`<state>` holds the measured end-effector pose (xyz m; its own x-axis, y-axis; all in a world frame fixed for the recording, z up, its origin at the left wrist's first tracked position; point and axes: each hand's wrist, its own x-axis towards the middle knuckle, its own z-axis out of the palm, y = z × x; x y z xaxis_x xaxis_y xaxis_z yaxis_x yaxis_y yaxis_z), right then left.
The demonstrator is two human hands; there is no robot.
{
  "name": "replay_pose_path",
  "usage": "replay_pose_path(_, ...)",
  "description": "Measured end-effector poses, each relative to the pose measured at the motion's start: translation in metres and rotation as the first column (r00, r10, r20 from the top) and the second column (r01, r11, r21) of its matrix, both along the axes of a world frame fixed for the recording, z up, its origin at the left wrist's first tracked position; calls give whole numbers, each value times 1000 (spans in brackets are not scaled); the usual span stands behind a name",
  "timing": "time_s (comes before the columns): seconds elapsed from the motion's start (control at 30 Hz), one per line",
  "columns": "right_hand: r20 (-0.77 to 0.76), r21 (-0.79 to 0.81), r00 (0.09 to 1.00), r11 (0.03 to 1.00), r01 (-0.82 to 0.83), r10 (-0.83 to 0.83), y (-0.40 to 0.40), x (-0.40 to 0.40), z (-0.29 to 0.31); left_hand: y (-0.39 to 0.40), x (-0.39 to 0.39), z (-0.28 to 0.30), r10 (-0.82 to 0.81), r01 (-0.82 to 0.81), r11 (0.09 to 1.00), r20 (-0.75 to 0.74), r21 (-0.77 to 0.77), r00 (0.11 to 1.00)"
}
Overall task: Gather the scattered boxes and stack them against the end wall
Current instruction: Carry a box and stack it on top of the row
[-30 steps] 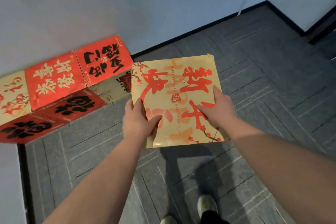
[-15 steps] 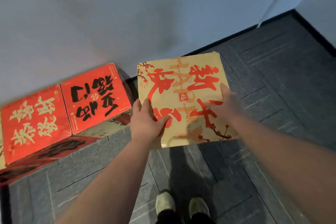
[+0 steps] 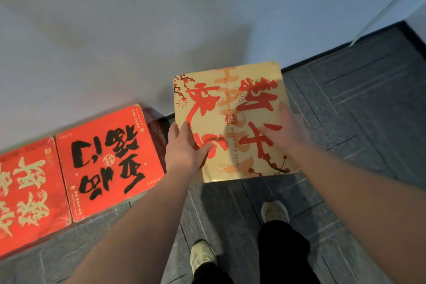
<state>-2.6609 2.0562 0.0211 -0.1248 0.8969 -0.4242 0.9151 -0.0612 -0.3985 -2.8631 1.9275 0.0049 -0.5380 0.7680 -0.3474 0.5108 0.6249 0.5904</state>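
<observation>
I hold a tan box (image 3: pixel 230 99) printed with red characters and plum blossom, up in front of me next to the wall. My left hand (image 3: pixel 184 147) grips its left edge, thumb over the top face. My right hand (image 3: pixel 285 129) is blurred and lies on the box's right side, fingers spread over the top. To the left, a red box with black characters (image 3: pixel 108 159) and a red box with cream characters (image 3: pixel 25 191) stand side by side against the wall. The tan box sits just right of the black-lettered one.
A pale wall (image 3: pixel 161 30) runs across the upper view, with a black skirting (image 3: pixel 322 55) at its foot. Grey carpet tiles (image 3: pixel 357 122) cover the floor to the right. My two shoes (image 3: pixel 274 212) stand below the box. A wall corner shows at the far right.
I have stepped closer to the wall and the stacked boxes. The tan box has moved forward, next to the red box with black characters. Both hands keep their hold.
</observation>
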Motion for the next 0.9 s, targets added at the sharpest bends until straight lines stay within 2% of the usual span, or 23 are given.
replay_pose_path(0.47, -33, -100, 975, 970, -221, 219, 60, -40, -129, 22, -13, -118, 215, -219, 964, -44, -149, 976)
replay_pose_path(0.9, -91, -107, 964, 960, -258, 249, 72, -55, -170, 29, -19, -143, 310, -318, 929, -74, -187, 948)
